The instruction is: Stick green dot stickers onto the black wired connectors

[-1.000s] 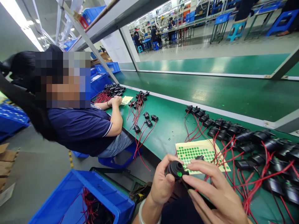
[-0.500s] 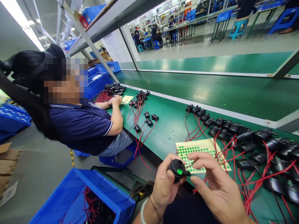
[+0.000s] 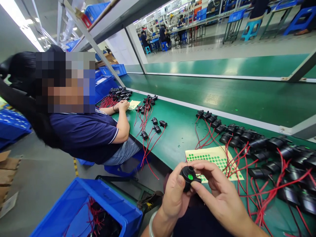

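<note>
- Since a second ago, both hands have lifted a little and drawn closer over the desk's near edge, the right fingers curling in.
- Left hand (image 3: 174, 194) grips the black round part (image 3: 189, 176) from the side, thumb on its rim; a green dot sticker shows on its face.
- Right hand (image 3: 219, 194) pinches the part's small side tab between thumb and forefinger.
- Just beyond lies the yellow sticker sheet (image 3: 212, 159), close to the desk (image 3: 177, 135) edge.
- Black parts with red wires (image 3: 266, 158) crowd the right side; bare green surface opens to the left.
- Below the edge sits a blue bin (image 3: 98, 204).
- A seated co-worker (image 3: 86, 135) leans on the desk farther along.
</note>
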A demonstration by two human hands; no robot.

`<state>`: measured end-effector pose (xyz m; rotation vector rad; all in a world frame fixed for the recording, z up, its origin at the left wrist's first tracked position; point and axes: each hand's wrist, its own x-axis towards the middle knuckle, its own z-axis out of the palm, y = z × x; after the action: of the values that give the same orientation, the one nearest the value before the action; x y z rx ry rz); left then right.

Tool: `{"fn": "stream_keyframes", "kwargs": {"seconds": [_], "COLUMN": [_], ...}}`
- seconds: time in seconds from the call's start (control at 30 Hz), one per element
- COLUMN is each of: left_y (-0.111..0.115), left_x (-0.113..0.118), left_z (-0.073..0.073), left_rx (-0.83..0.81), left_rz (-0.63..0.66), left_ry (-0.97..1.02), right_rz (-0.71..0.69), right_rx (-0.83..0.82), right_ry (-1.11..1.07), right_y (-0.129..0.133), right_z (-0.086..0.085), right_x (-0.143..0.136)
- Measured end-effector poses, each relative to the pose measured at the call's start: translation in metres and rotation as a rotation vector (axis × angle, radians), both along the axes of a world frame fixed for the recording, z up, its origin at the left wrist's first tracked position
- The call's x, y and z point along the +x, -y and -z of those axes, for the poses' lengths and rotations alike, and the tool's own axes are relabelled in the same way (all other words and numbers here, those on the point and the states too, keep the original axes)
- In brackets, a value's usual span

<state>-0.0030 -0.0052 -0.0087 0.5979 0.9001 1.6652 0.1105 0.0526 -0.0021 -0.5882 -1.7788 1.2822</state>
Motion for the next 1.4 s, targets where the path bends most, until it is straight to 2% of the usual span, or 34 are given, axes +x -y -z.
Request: {"fn": "stream_keyframes", "kwargs": {"seconds": [0.1,0.17,0.3,0.4,0.6,0.73,0.87,0.97,1.13,1.23,1.4], "left_y": [0.0,0.0,0.001,0.001,0.0,0.0,0.0,0.001,-0.001,-0.003,-0.009], "left_x": [0.001,0.003,0.004,0.002,0.0,0.001,0.002,0.002,0.0,0.003,0.015], "left_z": [-0.001,-0.002,-0.005,-0.005,-0.002,0.0,0.003,0.005,0.005,0.005,0.012], "left_rx": [-0.012,-0.006,-0.014,-0.014,0.008,0.018,-0.001,-0.008,0.016,0.019,-0.126], "left_rz": [0.052,0.078,0.066,0.067,0.114,0.137,0.148,0.138,0.139,0.124,0.059], "left_ry": [0.091,0.134,0.153,0.156,0.239,0.249,0.258,0.28,0.246,0.189,0.171], "right_rz": [-0.005,0.03,0.062,0.047,0.057,0.072,0.042,0.043,0.103,0.128,0.106], "right_rx": [0.047,0.183,0.562,0.664,0.646,0.605,0.674,0.683,0.494,0.448,0.293], "right_ry": [0.061,0.055,0.062,0.081,0.125,0.151,0.16,0.139,0.141,0.163,0.227], "right_y": [-0.002,-0.004,-0.006,-0.006,-0.005,-0.006,-0.006,-0.006,-0.006,-0.005,-0.007], "right_z": [-0.003,-0.005,-0.007,-0.001,0.012,0.006,-0.004,-0.004,0.001,0.003,0.008], "right_x": [0.006,0.009,0.01,0.01,0.023,0.03,0.027,0.023,0.027,0.028,0.024]}}
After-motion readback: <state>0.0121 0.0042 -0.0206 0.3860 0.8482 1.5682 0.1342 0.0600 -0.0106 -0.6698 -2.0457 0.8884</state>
